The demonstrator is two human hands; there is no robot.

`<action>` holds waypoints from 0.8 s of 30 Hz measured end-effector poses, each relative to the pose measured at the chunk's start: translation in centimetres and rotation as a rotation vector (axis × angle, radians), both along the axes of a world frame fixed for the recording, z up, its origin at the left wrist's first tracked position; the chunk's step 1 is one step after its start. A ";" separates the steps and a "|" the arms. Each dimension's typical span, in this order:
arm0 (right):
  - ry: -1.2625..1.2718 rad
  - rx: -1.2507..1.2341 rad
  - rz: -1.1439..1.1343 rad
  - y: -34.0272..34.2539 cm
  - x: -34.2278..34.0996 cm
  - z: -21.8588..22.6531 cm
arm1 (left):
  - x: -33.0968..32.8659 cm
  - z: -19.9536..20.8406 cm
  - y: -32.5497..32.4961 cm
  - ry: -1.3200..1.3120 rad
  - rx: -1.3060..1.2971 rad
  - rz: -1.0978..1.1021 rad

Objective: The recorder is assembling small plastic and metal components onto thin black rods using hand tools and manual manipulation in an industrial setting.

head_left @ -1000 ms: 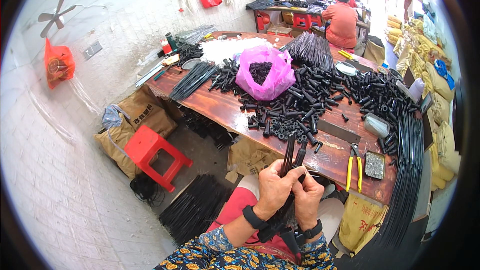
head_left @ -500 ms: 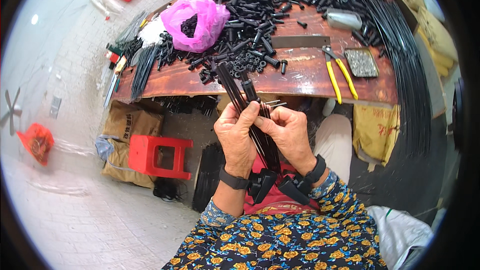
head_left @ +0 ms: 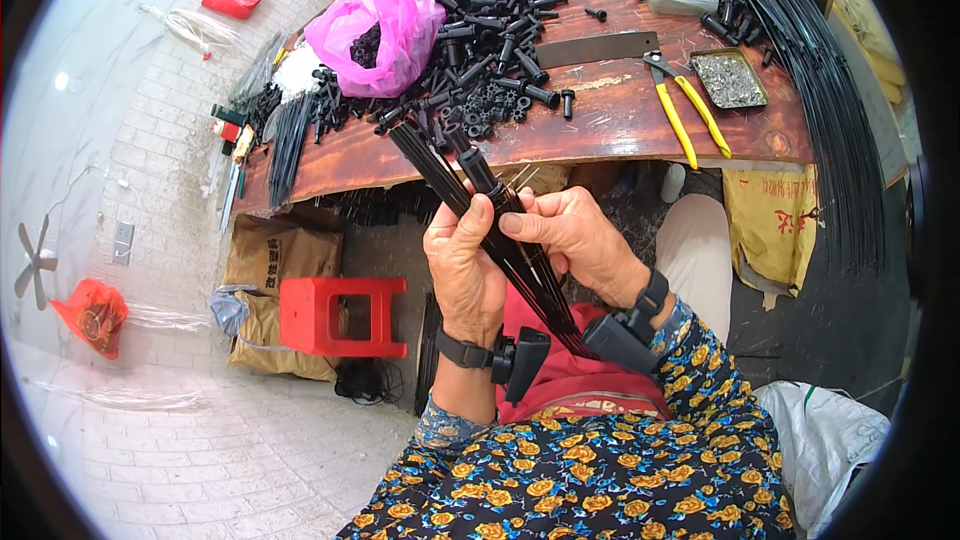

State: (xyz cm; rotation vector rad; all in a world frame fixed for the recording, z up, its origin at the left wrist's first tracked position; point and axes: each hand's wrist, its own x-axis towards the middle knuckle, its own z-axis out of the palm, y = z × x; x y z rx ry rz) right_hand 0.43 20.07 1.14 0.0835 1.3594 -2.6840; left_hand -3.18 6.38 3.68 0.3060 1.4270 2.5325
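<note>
The left hand (head_left: pixel 465 265) wraps thumb and fingers firmly around a slanting bundle of thin, straight black rods (head_left: pixel 425 165), a smooth tubular black fitting (head_left: pixel 480 172) alongside, while the right hand (head_left: pixel 580 240), fingers bent, pinches the bundle's right edge below the fitting, before the glossy, scuffed reddish-brown wooden table (head_left: pixel 610 140).

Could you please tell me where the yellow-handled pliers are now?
In the head view, the yellow-handled pliers lie right of centre on the wooden table, left of the shallow tray, near the right end of the dark flat bar.
</note>
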 end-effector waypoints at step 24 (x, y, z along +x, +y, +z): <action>0.022 -0.124 -0.111 -0.7 -0.1 3.0 | -1.2 1.8 1.9 0.081 -0.058 0.131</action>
